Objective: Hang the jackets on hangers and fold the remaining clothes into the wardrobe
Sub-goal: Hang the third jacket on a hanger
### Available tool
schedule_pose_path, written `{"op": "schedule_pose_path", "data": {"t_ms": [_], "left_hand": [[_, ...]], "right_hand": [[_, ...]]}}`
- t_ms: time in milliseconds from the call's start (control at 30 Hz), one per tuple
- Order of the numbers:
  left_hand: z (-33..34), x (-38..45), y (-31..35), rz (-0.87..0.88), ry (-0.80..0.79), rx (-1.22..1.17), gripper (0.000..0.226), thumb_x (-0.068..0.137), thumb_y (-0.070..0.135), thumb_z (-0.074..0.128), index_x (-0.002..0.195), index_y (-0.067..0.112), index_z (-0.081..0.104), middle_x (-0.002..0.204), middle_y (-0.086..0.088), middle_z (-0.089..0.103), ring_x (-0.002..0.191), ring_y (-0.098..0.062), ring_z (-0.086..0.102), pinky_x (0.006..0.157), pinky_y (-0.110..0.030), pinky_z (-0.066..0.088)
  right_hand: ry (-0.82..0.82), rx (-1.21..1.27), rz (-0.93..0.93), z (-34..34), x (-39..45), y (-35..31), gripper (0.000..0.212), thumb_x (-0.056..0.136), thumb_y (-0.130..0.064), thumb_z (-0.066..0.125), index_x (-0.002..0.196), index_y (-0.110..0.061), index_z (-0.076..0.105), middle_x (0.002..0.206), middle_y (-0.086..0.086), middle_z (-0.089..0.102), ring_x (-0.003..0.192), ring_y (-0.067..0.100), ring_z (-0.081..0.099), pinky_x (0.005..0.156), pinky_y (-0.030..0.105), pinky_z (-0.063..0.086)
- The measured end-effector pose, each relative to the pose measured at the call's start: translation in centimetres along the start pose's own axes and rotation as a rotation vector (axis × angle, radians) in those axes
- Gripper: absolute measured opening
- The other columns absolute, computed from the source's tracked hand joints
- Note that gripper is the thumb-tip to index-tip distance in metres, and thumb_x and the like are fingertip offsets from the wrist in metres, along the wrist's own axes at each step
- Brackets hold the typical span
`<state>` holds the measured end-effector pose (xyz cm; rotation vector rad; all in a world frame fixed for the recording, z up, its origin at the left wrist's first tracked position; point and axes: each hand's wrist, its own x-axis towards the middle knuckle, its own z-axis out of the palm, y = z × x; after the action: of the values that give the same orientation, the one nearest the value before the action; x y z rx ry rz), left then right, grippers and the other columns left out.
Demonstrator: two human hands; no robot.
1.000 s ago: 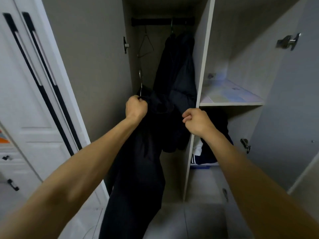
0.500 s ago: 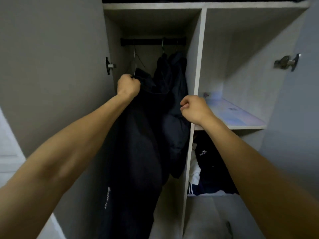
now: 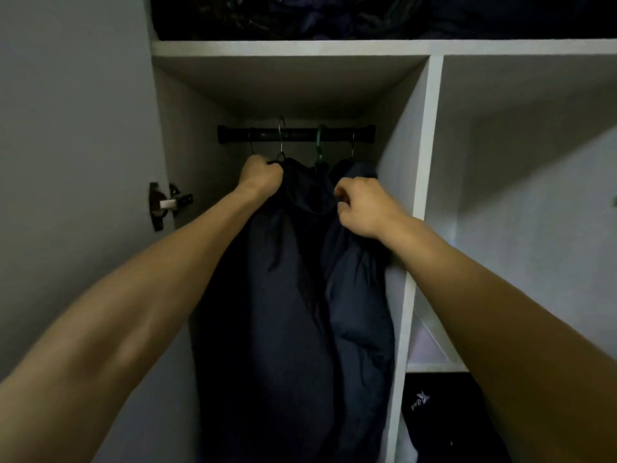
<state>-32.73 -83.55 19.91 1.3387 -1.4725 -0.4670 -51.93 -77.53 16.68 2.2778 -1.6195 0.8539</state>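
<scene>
Wardrobe (image 3: 430,135): open, white, dark clothes piled on its top shelf.
Jacket (image 3: 287,295): dark, hanging long below the rail, left of the divider.
Second jacket (image 3: 360,312): just right of mine, under the rail.
Left hand (image 3: 262,175): my fingers curl tight on the jacket's left shoulder, below the rail.
Right hand (image 3: 362,205): my fingers pinch the collar.
Rail (image 3: 297,133): black, carrying hooks.
Hanger (image 3: 282,142): its wire hook sits at the rail.
</scene>
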Motion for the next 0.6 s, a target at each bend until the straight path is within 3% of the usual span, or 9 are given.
{"op": "schedule_pose_path", "data": {"t_ms": [67,100,200,233,333,467,600], "left_hand": [[0.3,2.2,0.1,0.012,-0.006,0.008,0.014,0.094,0.008,0.042,0.087,0.007,0.054,0.086,-0.006,0.056,0.079,-0.019,0.057,0.066,-0.027,0.048],[0.4,3.1,0.2,0.017,-0.005,0.012,0.015,0.094,0.008,0.041,0.084,0.012,0.051,0.08,-0.004,0.052,0.071,-0.016,0.054,0.059,-0.024,0.044],[0.4,5.5,1.1,0.027,-0.001,0.016,0.018,0.098,0.009,0.039,0.108,0.013,0.053,0.08,0.001,0.049,0.066,-0.01,0.048,0.051,-0.021,0.039],[0.4,6.1,1.4,0.03,0.006,0.033,0.019,0.099,0.009,0.038,0.108,0.012,0.054,0.078,0.001,0.048,0.065,-0.009,0.046,0.049,-0.021,0.037],[0.5,7.8,1.7,0.046,-0.004,0.102,0.024,0.099,0.011,0.037,0.078,0.013,0.047,0.073,0.0,0.044,0.06,-0.01,0.043,0.047,-0.023,0.033],[1.2,9.1,0.9,0.002,-0.024,0.077,0.014,0.103,0.018,0.04,0.109,0.013,0.052,0.083,0.0,0.05,0.066,-0.01,0.047,0.048,-0.019,0.036],[2.0,9.1,0.6,0.009,-0.088,0.098,0.027,0.102,0.018,0.043,0.126,0.008,0.053,0.1,-0.006,0.053,0.073,-0.012,0.05,0.054,-0.021,0.04]], "right_hand": [[-0.019,-0.028,-0.03,0.8,2.0,0.8,0.025,0.094,-0.021,0.05,0.115,-0.01,0.058,0.111,0.014,0.059,0.098,0.033,0.058,0.083,0.044,0.053],[-0.025,-0.036,-0.035,1.1,2.9,1.1,0.027,0.096,-0.025,0.05,0.119,-0.011,0.057,0.113,0.014,0.059,0.1,0.033,0.058,0.083,0.044,0.052],[-0.053,-0.051,-0.04,2.2,4.9,1.9,0.038,0.099,-0.037,0.049,0.131,-0.017,0.053,0.118,0.011,0.058,0.106,0.031,0.057,0.085,0.041,0.051],[-0.063,-0.062,-0.041,2.6,5.4,1.9,0.041,0.099,-0.039,0.049,0.136,-0.019,0.051,0.122,0.011,0.056,0.109,0.03,0.056,0.085,0.038,0.05],[-0.077,-0.111,-0.027,3.4,6.2,1.8,0.046,0.098,-0.034,0.05,0.143,-0.025,0.047,0.133,0.01,0.048,0.116,0.03,0.053,0.084,0.035,0.045],[-0.15,-0.188,0.048,4.4,6.1,1.9,0.052,0.094,-0.027,0.053,0.145,-0.02,0.042,0.13,0.008,0.054,0.111,0.028,0.056,0.08,0.034,0.047],[-0.144,-0.247,0.067,4.9,5.5,2.0,0.045,0.092,-0.025,0.053,0.136,-0.019,0.047,0.123,0.008,0.058,0.108,0.028,0.057,0.079,0.033,0.037]]}}
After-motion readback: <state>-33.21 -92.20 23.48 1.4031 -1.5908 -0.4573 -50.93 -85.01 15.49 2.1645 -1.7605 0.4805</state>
